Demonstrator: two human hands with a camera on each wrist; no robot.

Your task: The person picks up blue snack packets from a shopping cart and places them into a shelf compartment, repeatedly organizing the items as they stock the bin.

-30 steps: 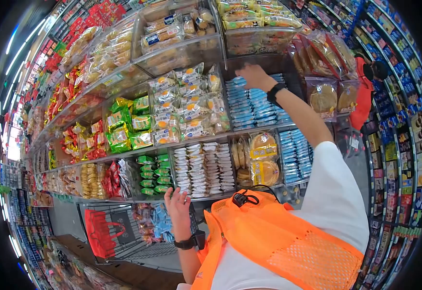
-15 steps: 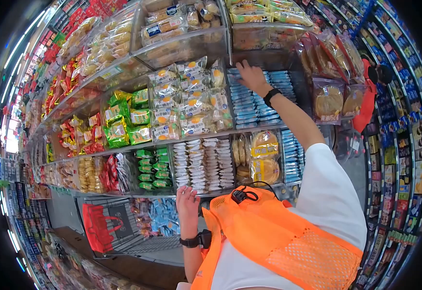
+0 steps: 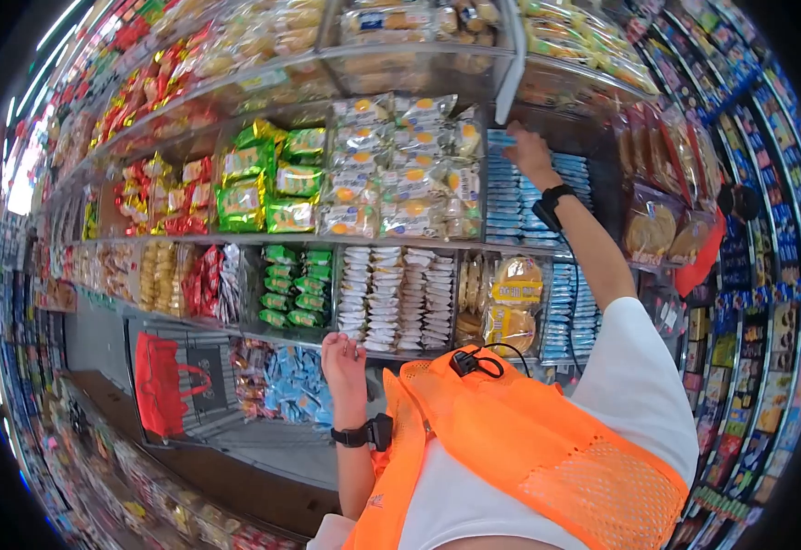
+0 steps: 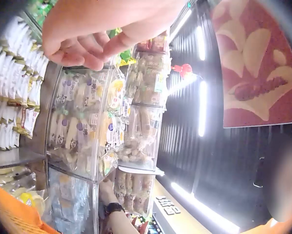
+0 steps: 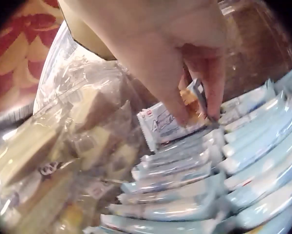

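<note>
My right hand (image 3: 533,158) is at the back of a bin of blue-and-white packets (image 3: 510,203). In the right wrist view, that hand (image 5: 170,58) pinches one packet (image 5: 168,127) between thumb and fingers, at the head of two rows of similar packets (image 5: 175,187). My left hand (image 3: 345,367) hovers with loosely bent fingers by the front shelf edge, below the white packets (image 3: 382,298); in the left wrist view, the hand (image 4: 99,36) holds nothing.
Bagged sandwiches (image 3: 409,174) fill the bin left of the blue packets. Bagged round cakes (image 3: 650,225) hang at the right. Below left is a cart with a red bag (image 3: 160,385) and blue packets (image 3: 298,380). A clear divider (image 3: 510,78) rises near the right hand.
The view has shifted, so the shelves appear further right and lower down the cart. My right hand stays at the back of the blue packets' bin; my left hand remains near the shelf edge.
</note>
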